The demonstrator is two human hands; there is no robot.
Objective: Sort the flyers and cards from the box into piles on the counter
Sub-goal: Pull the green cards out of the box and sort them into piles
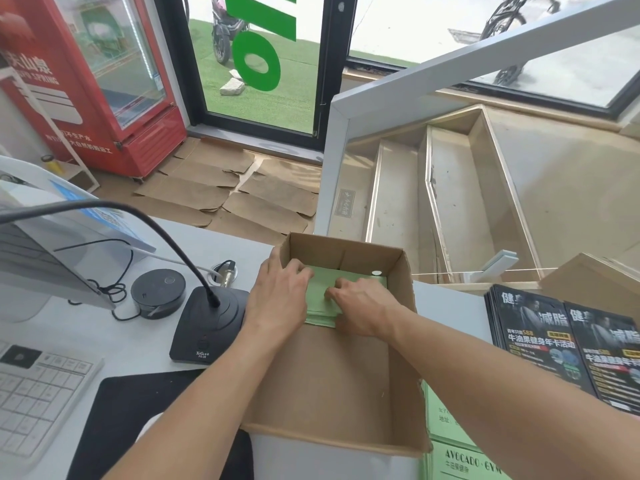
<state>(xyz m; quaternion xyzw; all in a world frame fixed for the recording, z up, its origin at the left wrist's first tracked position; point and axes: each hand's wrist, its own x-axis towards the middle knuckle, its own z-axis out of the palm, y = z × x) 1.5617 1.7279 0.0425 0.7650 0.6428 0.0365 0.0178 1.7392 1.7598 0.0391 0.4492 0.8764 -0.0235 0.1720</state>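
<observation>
Both hands are reaching down into the open cardboard box (346, 358), meeting on a stack of pale green cards (322, 308) lying against its far wall. The left hand (280, 296) is curling its fingers over the stack's left edge, thumb side pressed along the box's left wall, so it appears to be gripping the cards from that side. The right hand (360, 306) is lying just right of it, fingers bent and pinching at the top cards near the middle of the stack; how many cards it is catching cannot be told. Below both wrists, the bare brown floor of the box is showing. Out to the right of the right forearm, dark flyers (554, 341) are sitting in overlapping piles on the counter (207, 244), and nearer the body more green printed cards (453, 441) are lying beside the box's right wall. Left of the left forearm, a desk microphone (204, 327) is standing.
</observation>
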